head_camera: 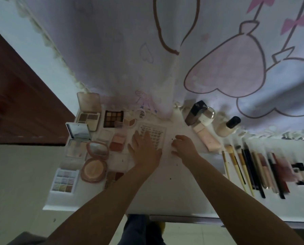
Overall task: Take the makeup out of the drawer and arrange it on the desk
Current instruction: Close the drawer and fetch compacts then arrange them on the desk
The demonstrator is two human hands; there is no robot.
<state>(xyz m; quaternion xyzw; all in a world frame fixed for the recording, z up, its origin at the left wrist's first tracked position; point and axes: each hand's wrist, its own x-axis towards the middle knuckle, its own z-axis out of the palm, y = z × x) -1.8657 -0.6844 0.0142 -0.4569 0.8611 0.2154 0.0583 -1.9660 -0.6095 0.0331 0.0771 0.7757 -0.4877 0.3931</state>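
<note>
Makeup lies spread over the white desk (pixel 183 191). My left hand (pixel 145 149) rests flat with straight fingers on a white card of false lashes (pixel 156 132). To its right, my right hand (pixel 184 146) hovers over bare desk, fingers loosely curled and holding nothing. Left of my hands lie open palettes: a brown eyeshadow grid (pixel 113 119), a pastel grid palette (pixel 65 180), a round powder compact (pixel 94 169) and a pink blush (pixel 117 143). On the right stand foundation bottles (pixel 228 126) and a pink tube (pixel 207 138). A row of brushes and pencils (pixel 250 170) runs further right.
A patterned white curtain (pixel 147 59) hangs behind the desk. A dark wooden panel (pixel 15 94) sits to the left. The desk's front edge (pixel 112 207) is near my body, and a grey strip of what may be the drawer front (pixel 183 219) shows below it.
</note>
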